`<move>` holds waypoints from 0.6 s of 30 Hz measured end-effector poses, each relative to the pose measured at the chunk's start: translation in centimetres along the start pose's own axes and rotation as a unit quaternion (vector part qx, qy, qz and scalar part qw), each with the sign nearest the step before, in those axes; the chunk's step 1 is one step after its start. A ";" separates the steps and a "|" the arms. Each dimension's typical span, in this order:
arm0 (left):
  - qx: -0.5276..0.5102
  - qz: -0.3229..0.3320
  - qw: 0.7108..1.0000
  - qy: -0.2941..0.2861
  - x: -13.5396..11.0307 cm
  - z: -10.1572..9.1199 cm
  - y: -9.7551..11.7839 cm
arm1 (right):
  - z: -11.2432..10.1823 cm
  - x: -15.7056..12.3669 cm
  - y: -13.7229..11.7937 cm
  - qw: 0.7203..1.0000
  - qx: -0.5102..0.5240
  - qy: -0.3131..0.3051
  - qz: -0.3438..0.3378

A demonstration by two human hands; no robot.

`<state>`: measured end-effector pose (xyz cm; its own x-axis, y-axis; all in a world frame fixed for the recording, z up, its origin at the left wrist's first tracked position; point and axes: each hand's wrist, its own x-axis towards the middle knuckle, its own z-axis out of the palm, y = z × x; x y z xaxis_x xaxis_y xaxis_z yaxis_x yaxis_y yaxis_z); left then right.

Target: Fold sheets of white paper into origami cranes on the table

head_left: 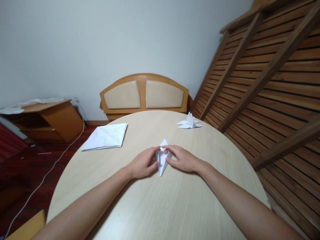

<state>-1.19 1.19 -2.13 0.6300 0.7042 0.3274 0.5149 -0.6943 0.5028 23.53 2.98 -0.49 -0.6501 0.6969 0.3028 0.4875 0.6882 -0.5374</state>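
Observation:
A white sheet of paper folded into a narrow diamond lies on the table in front of me, one point toward me and one away. My left hand holds its left edge, the thumb low and the fingertips near the upper part. From the right, my right hand grips the opposite edge, fingers bent across the upper part and thumb against the side. The fingers partly cover the folds there. Farther back on the right stand white folded-paper figures with pointed wings, close together; I cannot tell how many.
A stack of white paper rests at the table's left. The round wooden table has a curved edge. Beyond it stands a padded headboard. Wooden slats lean at the right. A low cabinet and a white cable are at left.

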 end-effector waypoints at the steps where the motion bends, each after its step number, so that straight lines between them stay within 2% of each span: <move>1: -0.002 0.001 1.000 -0.002 -0.1 -0.1 0.0 | -0.1 0.0 0.0 1.000 0.002 -0.002 0.001; 14: 0.005 -0.035 0.999 -0.008 0.0 -0.2 0.0 | -0.6 -0.3 0.0 0.999 0.008 -0.031 0.010; 18: 0.006 -0.028 1.000 -0.011 -0.1 -0.4 0.1 | -0.7 -0.3 0.1 1.000 0.003 -0.029 0.000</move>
<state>-1.45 1.16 -1.79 0.6130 0.7385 0.2808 0.5565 -0.6559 0.5100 24.14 3.01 -0.11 -0.6829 0.6837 0.2573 0.4832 0.6870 -0.5427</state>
